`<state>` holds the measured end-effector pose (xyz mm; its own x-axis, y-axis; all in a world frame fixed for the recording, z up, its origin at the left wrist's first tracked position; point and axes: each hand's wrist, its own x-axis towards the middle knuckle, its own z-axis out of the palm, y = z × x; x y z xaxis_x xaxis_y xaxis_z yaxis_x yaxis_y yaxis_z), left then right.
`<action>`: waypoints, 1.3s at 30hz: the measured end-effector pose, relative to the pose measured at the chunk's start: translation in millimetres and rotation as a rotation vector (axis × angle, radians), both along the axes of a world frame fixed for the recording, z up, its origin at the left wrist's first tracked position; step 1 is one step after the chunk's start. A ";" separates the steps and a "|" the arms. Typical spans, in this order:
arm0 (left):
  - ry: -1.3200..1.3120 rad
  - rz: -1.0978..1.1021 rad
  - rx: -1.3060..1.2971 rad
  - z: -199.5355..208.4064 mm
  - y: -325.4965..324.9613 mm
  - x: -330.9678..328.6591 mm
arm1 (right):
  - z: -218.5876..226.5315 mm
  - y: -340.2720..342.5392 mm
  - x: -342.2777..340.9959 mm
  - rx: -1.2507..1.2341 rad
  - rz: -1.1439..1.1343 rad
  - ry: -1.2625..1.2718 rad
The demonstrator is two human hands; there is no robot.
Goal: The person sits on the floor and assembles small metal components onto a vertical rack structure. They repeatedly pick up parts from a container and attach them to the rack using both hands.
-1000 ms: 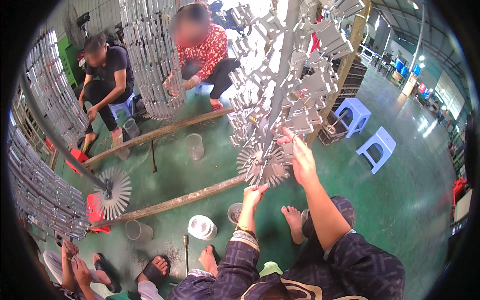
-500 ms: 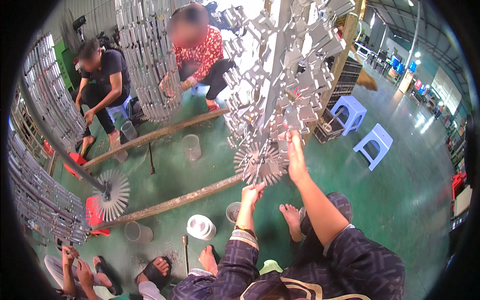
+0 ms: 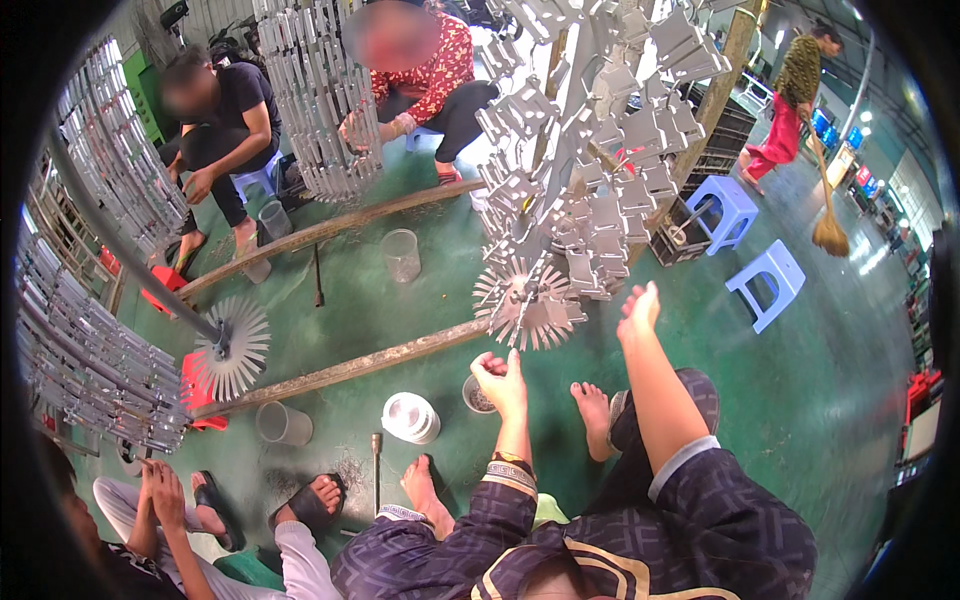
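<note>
A tall hanging rack of silvery bent metal pieces stands in front of me, with a round slotted metal disc at its lower end. Just below the disc is my left hand, thumb and fingers apart, holding nothing I can see. To the right of the rack's lowest pieces, my right hand is raised with its fingers spread, apart from the metal. A small cup of tiny parts stands on the floor beside my left hand, partly hidden by it.
Wooden beams cross the green floor. A white tub, clear cups and a metal rod are nearby. Blue stools and a black crate stand right. Co-workers sit by other racks; a person holds a broom.
Both hands have drawn away from the rack: the right to the right and down, the left opening below the disc. The view has shifted slightly, and a person with the broom has come into sight.
</note>
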<state>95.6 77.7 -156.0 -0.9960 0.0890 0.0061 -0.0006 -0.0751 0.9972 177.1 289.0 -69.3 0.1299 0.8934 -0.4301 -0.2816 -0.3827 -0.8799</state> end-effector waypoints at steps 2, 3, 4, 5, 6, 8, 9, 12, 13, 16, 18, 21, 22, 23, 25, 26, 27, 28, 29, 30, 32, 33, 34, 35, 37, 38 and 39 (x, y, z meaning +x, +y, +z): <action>0.014 0.049 -0.008 15.4 -8.0 8.0 | -31.0 -1.8 -7.7 -0.244 0.191 0.062; 0.052 0.063 -0.039 20.7 -10.0 10.3 | -21.9 -16.2 -15.3 -0.364 0.275 0.097; 0.090 0.076 -0.069 25.3 -10.9 12.4 | -26.8 -17.2 -16.0 -0.365 0.329 0.176; 0.128 0.088 -0.098 27.2 -10.4 14.6 | -35.7 -18.0 -15.9 -0.365 0.382 0.255; 0.117 0.062 -0.084 25.3 -9.0 15.0 | -39.8 -20.2 -19.2 -0.365 0.441 0.338; 0.118 0.016 -0.111 20.9 -7.4 14.6 | -45.2 -21.8 -22.0 -0.323 0.520 0.317; 0.111 -0.010 -0.128 16.2 -7.5 15.1 | -46.8 -23.7 -21.7 -0.306 0.554 0.300; 0.173 -0.031 -0.166 4.7 -5.8 8.6 | -47.9 -24.1 -25.7 -0.291 0.592 0.215; 0.197 -0.041 -0.186 2.8 -5.3 7.2 | -47.4 -25.1 -25.1 -0.277 0.604 0.185; 0.208 -0.060 -0.196 2.0 -2.2 1.6 | -46.2 -28.4 -22.7 -0.226 0.634 0.103; 0.196 -0.081 -0.215 2.4 -2.1 -7.5 | -43.0 -34.6 -22.4 -0.216 0.643 0.062; 0.192 -0.109 -0.209 -3.7 -0.1 -24.9 | -44.2 -37.5 -22.5 -0.239 0.610 0.044; 0.187 -0.127 -0.212 -4.7 0.3 -31.3 | -45.7 -37.8 -22.4 -0.253 0.590 0.046; 0.181 -0.146 -0.214 -5.7 0.5 -37.5 | -47.2 -37.7 -21.5 -0.268 0.573 0.051; 0.138 -0.253 -0.231 -0.5 1.6 -49.8 | -51.3 -34.2 -19.1 -0.293 0.533 0.065; 0.149 -0.289 -0.229 -3.3 3.9 -56.0 | -53.8 -32.8 -18.0 -0.297 0.528 0.055; 0.159 -0.322 -0.230 -7.0 4.8 -63.1 | -58.2 -32.4 -18.0 -0.304 0.527 0.046; 0.122 -0.375 -0.194 -8.9 4.6 -72.7 | -59.7 -34.0 -19.1 -0.309 0.530 0.039; 0.156 -0.398 -0.178 -20.0 6.6 -83.1 | -61.6 -36.5 -18.4 -0.308 0.557 0.026; 0.191 -0.413 -0.166 -36.6 6.8 -97.3 | -63.3 -42.9 -20.4 -0.309 0.593 0.015; 0.182 -0.478 -0.147 -42.6 8.0 -110.3 | -62.3 -47.1 -20.6 -0.335 0.634 -0.041; 0.167 -0.530 -0.154 -37.7 11.1 -113.3 | -64.0 -44.2 -18.3 -0.344 0.628 -0.014; 0.156 -0.577 -0.162 -30.4 12.4 -117.1 | -69.4 -40.9 -15.9 -0.350 0.627 0.014; 0.145 -0.621 -0.171 -22.7 12.8 -121.4 | -75.5 -39.3 -14.6 -0.358 0.629 0.042; 0.230 -0.428 -0.236 -16.9 6.3 -132.3 | -83.6 -45.4 -16.4 -0.374 0.651 0.078; 0.196 -0.344 -0.280 4.5 7.2 -130.1 | -85.9 -41.8 -11.4 -0.371 0.627 0.083; 0.165 -0.252 -0.328 35.5 3.6 -126.2 | -86.6 -40.5 -10.3 -0.370 0.610 0.093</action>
